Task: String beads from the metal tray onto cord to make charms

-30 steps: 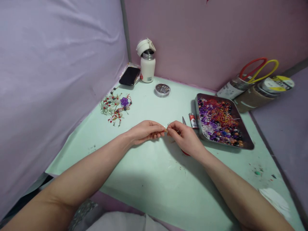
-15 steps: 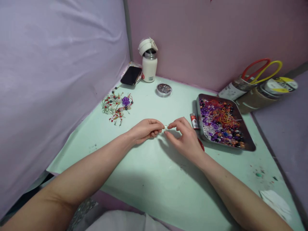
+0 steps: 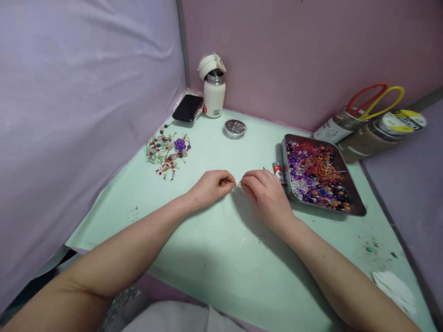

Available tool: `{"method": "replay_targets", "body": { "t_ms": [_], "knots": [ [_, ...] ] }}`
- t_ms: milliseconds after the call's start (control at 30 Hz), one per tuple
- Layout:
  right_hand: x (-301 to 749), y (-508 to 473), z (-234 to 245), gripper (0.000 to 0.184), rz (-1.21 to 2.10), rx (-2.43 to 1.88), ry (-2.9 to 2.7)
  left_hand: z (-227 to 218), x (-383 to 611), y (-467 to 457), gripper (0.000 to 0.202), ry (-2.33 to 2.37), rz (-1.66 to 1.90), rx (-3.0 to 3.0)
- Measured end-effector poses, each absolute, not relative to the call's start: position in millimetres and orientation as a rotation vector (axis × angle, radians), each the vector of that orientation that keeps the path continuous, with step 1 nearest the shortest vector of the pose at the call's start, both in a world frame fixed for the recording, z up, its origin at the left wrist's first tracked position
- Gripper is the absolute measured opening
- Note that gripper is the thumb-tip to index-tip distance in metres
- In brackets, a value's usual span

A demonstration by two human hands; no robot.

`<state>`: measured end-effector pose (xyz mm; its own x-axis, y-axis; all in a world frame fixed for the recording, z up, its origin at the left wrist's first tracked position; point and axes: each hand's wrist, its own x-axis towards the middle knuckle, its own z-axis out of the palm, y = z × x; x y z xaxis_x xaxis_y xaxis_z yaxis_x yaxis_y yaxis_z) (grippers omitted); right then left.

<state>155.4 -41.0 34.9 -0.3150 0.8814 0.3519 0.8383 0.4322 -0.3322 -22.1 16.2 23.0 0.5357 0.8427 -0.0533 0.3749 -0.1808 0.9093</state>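
Observation:
Above the middle of the pale green table (image 3: 214, 240), both my hands meet at their fingertips. My left hand (image 3: 213, 186) pinches a thin, light-coloured cord (image 3: 238, 184). From the other side my right hand (image 3: 265, 193) is closed on the same cord, its fingers bent together. A small loop of the cord hangs below the right fingertips. Whether a bead sits on it I cannot tell. Just beyond the right hand lies a red and white lighter (image 3: 278, 172), partly hidden. To the left is a heap of finished-looking beaded strings (image 3: 162, 150) with a purple bead flower (image 3: 180, 145).
A metal tray (image 3: 358, 203) of mixed beads and orange cords stands at the right. Behind it are scissors (image 3: 387, 92) in a cup and a lidded jar (image 3: 367, 140). A round clear case (image 3: 235, 128), white bottle (image 3: 213, 97) and phone (image 3: 188, 108) stand farther back.
My right hand's fingers have gone from spread apart to closed on the cord. A loop now shows below them. My left hand keeps its pinch, nearly in place.

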Motion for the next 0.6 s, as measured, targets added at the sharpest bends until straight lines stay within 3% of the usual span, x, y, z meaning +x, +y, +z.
{"method": "replay_targets", "body": {
  "t_ms": [100,367,600],
  "knots": [
    [160.5,-36.1,32.0,0.019,0.264,-1.366,-2.232,22.5,-23.9,15.5,0.015,0.949,0.532,1.929],
    [162.2,-30.5,27.3,0.017,1.233,-1.404,-1.587,24.7,-22.2,13.8,0.016,0.879,0.584,1.793],
    [157.5,-30.6,31.5,0.024,1.447,-1.385,-1.331,28.0,-21.5,13.4,0.016,0.881,0.699,1.846]
  ]
}}
